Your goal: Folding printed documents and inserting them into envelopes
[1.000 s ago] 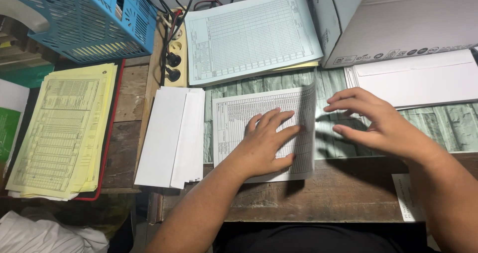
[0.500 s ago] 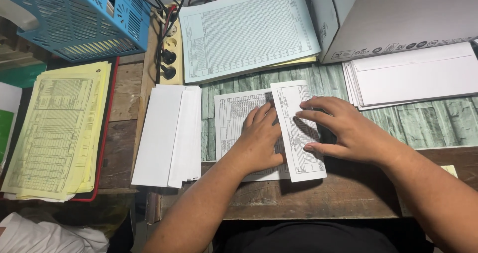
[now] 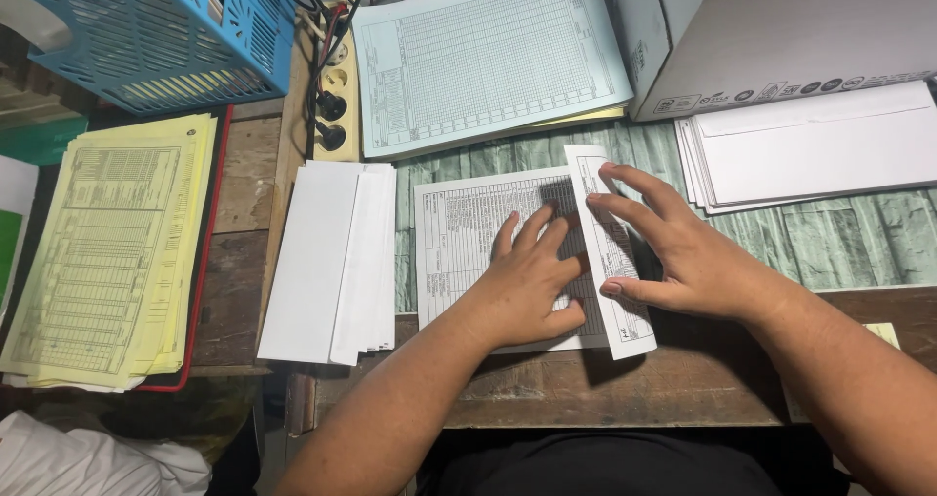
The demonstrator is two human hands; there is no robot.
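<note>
Head: hands (image 3: 527,286) fold form (image 3: 468,237) (flat).

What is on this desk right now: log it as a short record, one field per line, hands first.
left hand: left hand flat on the white printed form sheet, pressing it to the desk
right hand: right hand holding down the sheet's folded-over right flap
left of sheet: stack of white paper envelopes
far left: pile of yellow printed forms
behind sheet: pale blue printed forms
right: second stack of white envelopes beside a grey cardboard box
top left: blue plastic basket
</note>
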